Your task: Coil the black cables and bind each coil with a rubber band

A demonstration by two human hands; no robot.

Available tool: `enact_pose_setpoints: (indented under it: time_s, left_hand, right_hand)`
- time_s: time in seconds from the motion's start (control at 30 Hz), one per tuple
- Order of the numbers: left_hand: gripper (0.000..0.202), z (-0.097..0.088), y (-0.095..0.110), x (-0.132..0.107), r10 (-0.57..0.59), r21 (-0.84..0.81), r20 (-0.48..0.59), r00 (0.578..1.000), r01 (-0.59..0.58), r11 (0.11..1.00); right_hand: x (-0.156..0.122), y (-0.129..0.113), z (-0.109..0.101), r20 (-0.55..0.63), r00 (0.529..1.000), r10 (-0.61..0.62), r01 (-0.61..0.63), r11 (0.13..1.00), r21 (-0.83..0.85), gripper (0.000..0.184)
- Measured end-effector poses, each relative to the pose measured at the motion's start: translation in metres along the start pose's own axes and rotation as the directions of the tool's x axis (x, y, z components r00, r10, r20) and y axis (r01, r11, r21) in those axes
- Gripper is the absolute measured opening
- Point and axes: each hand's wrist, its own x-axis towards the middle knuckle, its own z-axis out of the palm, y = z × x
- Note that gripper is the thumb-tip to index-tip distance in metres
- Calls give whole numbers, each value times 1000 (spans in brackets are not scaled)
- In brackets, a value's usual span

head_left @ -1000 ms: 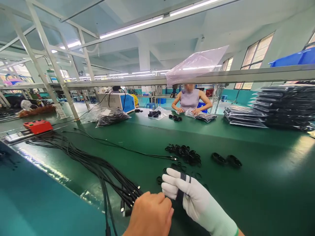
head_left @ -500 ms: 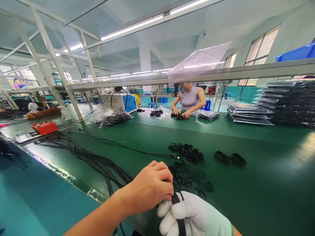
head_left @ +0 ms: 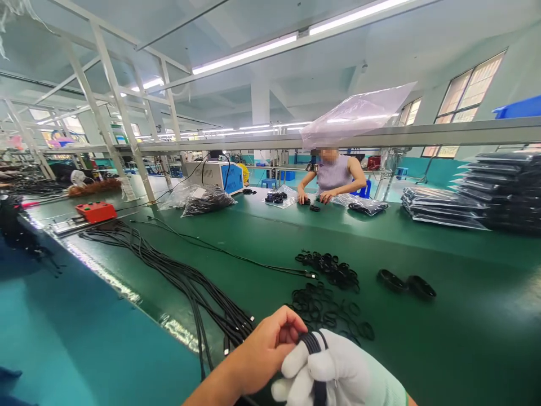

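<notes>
My right hand [head_left: 338, 366], in a white glove, is closed around a black cable [head_left: 311, 343] wound into several tight turns. My bare left hand [head_left: 268, 352] is right beside it, fingers curled and pinching at the coil's left edge; its fingertips are partly hidden. Just beyond both hands lie loose black rings [head_left: 315, 304], with a denser heap of small black loops [head_left: 332, 269] behind them. To the left, a bundle of long black cables [head_left: 181, 276] runs along the green table, some with pale connector tips near my left wrist.
Two black coils [head_left: 406, 283] lie to the right on the table [head_left: 465, 327]. Across it, a co-worker [head_left: 333, 175] handles black coils. Stacked bagged packs [head_left: 443, 208] stand at right. A red device [head_left: 96, 212], a filled plastic bag [head_left: 207, 200] and a blue-white machine [head_left: 220, 175] are at left.
My left hand has moved down and closer to my right hand, uncovering cable ends behind it. The coil stays in my right hand. The whole view has shifted slightly. The co-worker's hands have moved.
</notes>
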Motion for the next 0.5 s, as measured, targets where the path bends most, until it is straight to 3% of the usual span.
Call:
enact_pose_setpoints:
  time_s: [0.07, 0.17, 0.33, 0.43, 0.5]
  left_hand:
    - [14, 6, -2, -2, 23, 13, -70, 997, -23, 1000]
    - [7, 13, -10, -4, 196, 152, -186, 963, -169, 974]
    - [8, 26, -28, -10, 559, 430, -249, 791, -427, 796]
    - [19, 34, -31, -16, 649, 562, -246, 719, -440, 700]
    - [24, 38, -29, -19, 647, 620, -231, 727, -402, 673]
  right_hand:
    - [-2, -1, -2, -14, 1000, -2, 1, 995, -103, 32]
    - [-4, -12, 0, 17, 999, 42, -35, 949, -312, 29]
    - [-13, -34, 1, 37, 989, 143, -111, 887, -447, 32]
    - [-20, -39, 3, 40, 984, 175, -133, 860, -492, 33]
    - [-23, -41, 6, 61, 979, 193, -134, 841, -524, 33]
